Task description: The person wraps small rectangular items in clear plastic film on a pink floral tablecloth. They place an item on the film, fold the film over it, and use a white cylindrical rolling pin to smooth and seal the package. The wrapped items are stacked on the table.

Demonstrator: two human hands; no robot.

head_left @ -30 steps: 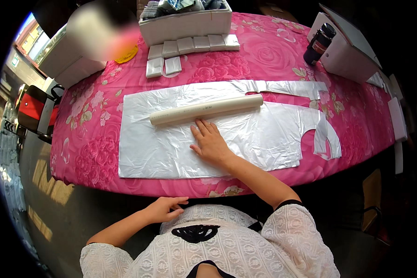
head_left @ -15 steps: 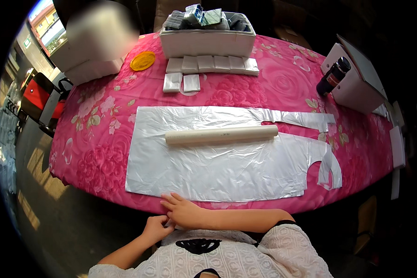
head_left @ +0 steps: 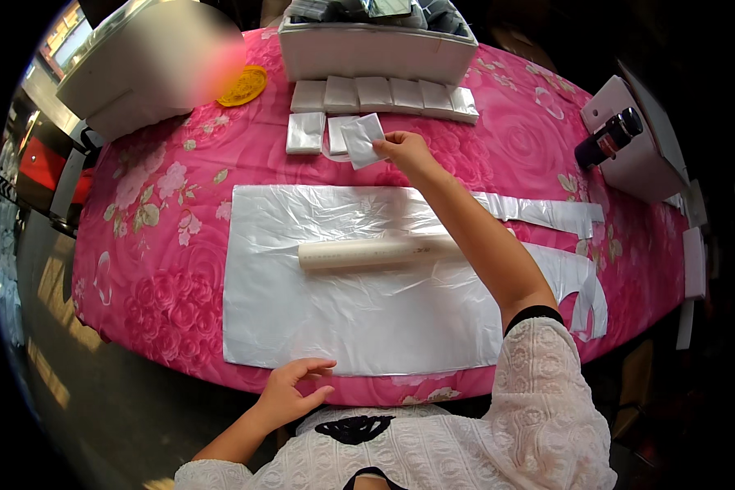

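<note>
1. Right hand (head_left: 408,155) has moved since the earlier frame: from beside the left hand (head_left: 292,392) at bottom centre to upper centre, now with a white packet (head_left: 363,140) in it. Tube and bag look unmoved on the tabletop (head_left: 139,253).
2. Key relation: held packet sits just left of the right fingers, tilted, nearly square, so no clear long axis. It overlaps the right one of two front stacks (head_left: 336,135) in view; can't tell if they touch. Right hand is the near one; left is well apart.
3. Right fingers: thumb and fingers pinched on the packet's right edge.
4. Left fingers: part open, thumb spread, nothing held, at the bag's near edge. Contact with it: can't tell.
5. White tube (head_left: 376,253): mid-frame, lying on the silvery plastic bag (head_left: 286,327), long axis roughly left-right. Right forearm passes over its right end.
6. Bag handles point right.
7. Behind the held packet: row of white packets (head_left: 376,95) along the front of the foam box (head_left: 376,55). Yellow dish (head_left: 245,86) upper left, dark bottle (head_left: 608,139) upper right.
</note>
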